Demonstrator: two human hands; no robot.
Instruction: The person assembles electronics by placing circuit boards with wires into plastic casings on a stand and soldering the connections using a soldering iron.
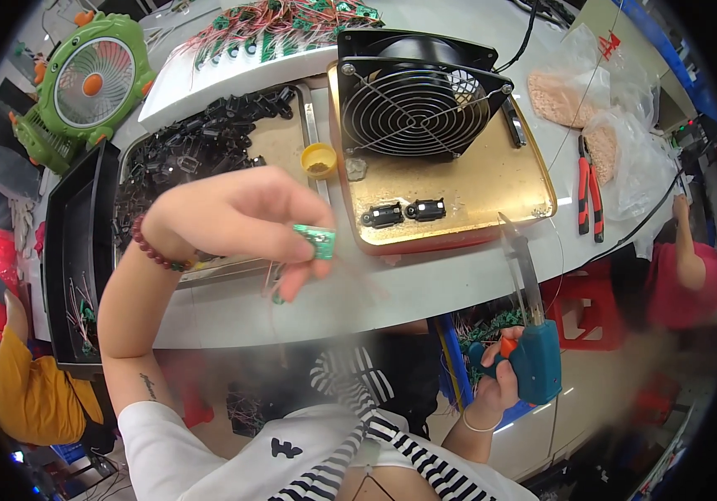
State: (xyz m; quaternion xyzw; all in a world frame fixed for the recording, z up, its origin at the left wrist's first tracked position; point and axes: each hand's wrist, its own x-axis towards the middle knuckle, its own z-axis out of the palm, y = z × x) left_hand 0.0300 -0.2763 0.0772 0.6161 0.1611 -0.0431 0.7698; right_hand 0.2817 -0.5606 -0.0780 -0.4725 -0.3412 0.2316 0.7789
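Observation:
My left hand [250, 209], wearing a beaded bracelet, is raised over the front of the bench. Its fingers pinch a small green circuit board [318, 242], and thin wires trail beneath it. In my right hand [494, 394] is a teal soldering gun [540, 363] with an orange trigger. The gun's long metal shaft points upward, its tip by the front right rim of a gold tray [500, 179]. Two small black plastic housings, one [383, 215] left of the other [426, 209], lie along the tray's front.
A black square fan [417, 113] stands on the gold tray. To its left are a yellow cap [318, 159] and a heap of black housings [191, 150]. Red-handled pliers [590, 188] and plastic bags of pinkish parts [571, 96] lie right. Wired boards [283, 29] fill a white box behind.

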